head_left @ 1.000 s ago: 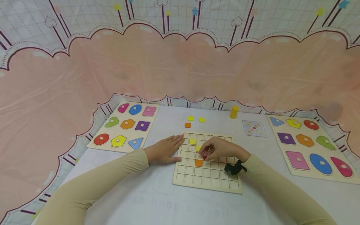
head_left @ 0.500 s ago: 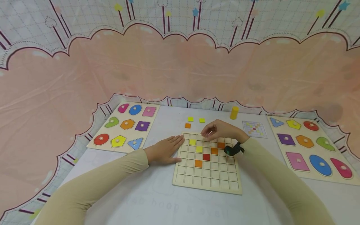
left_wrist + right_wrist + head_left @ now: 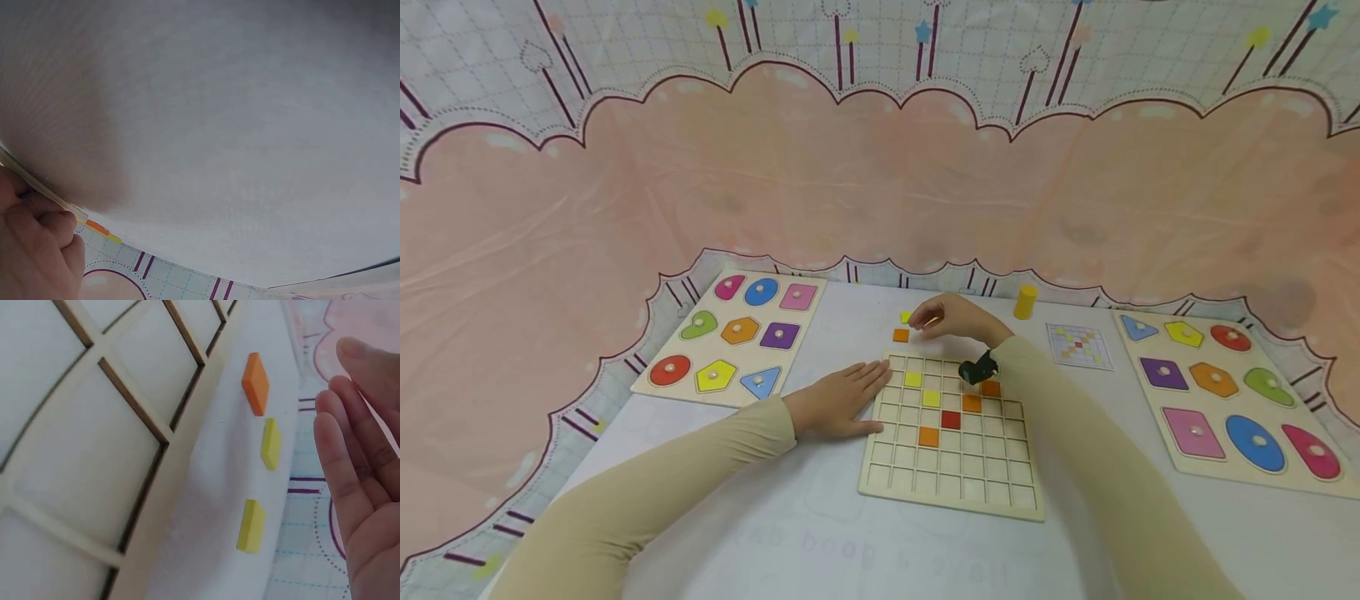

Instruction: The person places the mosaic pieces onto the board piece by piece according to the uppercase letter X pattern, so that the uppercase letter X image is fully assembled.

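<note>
Just below my right hand point(image 3: 951, 317), fingers loose and holding nothing, lie two small yellow square tiles point(image 3: 270, 444) and an orange square tile point(image 3: 900, 335). Left hand point(image 3: 842, 398) rests flat against the wooden grid board point(image 3: 951, 487).
</note>
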